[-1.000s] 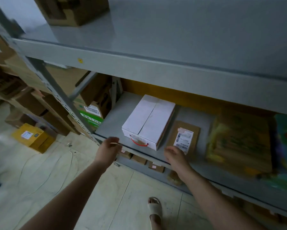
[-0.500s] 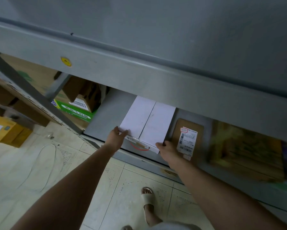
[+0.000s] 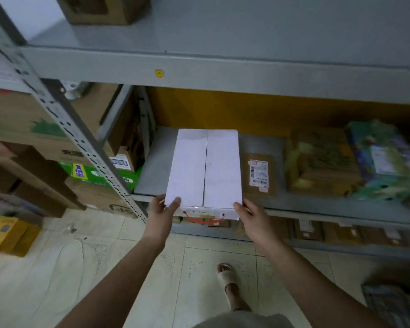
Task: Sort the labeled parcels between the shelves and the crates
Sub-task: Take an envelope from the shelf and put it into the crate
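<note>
A white box (image 3: 205,168) with a red cord handle on its near end lies on the middle grey shelf (image 3: 151,171), its front sticking out past the shelf edge. My left hand (image 3: 162,215) grips its near left corner, thumb on top. My right hand (image 3: 252,217) grips its near right corner. A flat brown parcel (image 3: 258,174) with a white label lies just to the right of the box on the same shelf.
Wrapped bundles (image 3: 322,162) and a colourful packet (image 3: 386,159) fill the shelf's right side. Cardboard cartons (image 3: 33,129) stack left of the slotted upright (image 3: 80,129). Small parcels (image 3: 308,229) sit on the lowest shelf. A yellow box (image 3: 7,233) lies on the tiled floor, a dark crate (image 3: 393,304) at bottom right.
Both hands reached from the shelf edge to the white box and took hold of its near corners. The box now lies straight and sticks out over the shelf edge toward me.
</note>
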`<state>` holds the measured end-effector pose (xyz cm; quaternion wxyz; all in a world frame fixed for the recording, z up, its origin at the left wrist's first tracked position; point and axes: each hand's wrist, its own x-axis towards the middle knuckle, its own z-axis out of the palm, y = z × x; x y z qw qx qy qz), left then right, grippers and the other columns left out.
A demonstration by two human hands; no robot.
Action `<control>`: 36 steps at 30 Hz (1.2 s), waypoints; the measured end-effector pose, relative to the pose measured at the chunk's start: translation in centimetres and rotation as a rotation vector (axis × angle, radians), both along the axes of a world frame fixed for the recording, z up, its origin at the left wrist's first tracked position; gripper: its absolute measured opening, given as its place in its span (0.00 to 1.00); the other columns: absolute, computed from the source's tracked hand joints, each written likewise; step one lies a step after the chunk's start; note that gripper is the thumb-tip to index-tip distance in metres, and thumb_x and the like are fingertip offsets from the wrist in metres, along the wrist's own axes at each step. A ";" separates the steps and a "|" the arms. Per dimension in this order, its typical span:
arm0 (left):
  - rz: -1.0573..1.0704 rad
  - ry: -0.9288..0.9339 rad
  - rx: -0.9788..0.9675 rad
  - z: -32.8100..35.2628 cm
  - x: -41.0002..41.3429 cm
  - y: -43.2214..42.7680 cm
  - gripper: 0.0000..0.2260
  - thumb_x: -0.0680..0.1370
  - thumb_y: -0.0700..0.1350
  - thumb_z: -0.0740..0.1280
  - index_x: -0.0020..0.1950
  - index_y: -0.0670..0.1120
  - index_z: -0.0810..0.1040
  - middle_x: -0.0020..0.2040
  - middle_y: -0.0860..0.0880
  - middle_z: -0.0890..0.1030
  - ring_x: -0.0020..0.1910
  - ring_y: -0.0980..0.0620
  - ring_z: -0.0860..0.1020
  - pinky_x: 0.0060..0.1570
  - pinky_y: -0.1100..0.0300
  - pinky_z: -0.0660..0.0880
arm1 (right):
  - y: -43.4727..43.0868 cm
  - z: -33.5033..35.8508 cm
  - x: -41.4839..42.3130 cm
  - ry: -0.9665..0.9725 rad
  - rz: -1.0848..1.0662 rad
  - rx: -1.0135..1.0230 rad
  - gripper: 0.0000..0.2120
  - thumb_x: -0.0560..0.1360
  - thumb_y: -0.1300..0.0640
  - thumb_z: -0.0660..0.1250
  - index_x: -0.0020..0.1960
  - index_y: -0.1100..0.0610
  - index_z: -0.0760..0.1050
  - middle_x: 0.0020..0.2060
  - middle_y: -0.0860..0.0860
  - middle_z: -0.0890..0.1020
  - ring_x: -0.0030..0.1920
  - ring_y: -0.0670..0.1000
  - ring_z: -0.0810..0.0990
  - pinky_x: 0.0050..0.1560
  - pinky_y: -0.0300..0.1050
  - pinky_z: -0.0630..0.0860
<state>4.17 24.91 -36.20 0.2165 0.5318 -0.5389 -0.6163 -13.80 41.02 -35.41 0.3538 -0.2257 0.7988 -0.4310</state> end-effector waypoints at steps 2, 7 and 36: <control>-0.042 0.071 -0.036 1.9 2.5 2.1 0.17 0.77 0.55 0.72 0.65 0.54 0.77 0.60 0.51 0.82 0.60 0.50 0.79 0.62 0.50 0.75 | 2.5 2.0 2.6 0.072 0.005 -0.084 0.17 0.82 0.46 0.61 0.70 0.46 0.72 0.58 0.43 0.80 0.54 0.40 0.78 0.49 0.34 0.75; -0.081 0.177 -0.136 5.1 6.3 6.6 0.14 0.78 0.51 0.72 0.63 0.56 0.81 0.55 0.59 0.85 0.58 0.56 0.82 0.61 0.54 0.75 | 7.4 4.1 7.9 0.166 -0.019 -0.209 0.15 0.82 0.50 0.62 0.63 0.32 0.66 0.56 0.33 0.78 0.55 0.26 0.75 0.50 0.22 0.70; -0.157 0.499 0.594 8.9 6.0 11.1 0.18 0.85 0.49 0.59 0.68 0.41 0.77 0.65 0.34 0.80 0.64 0.35 0.79 0.66 0.39 0.73 | 5.9 6.9 8.1 -1.010 -0.310 -0.635 0.29 0.78 0.37 0.62 0.70 0.56 0.75 0.67 0.62 0.77 0.69 0.65 0.74 0.74 0.66 0.62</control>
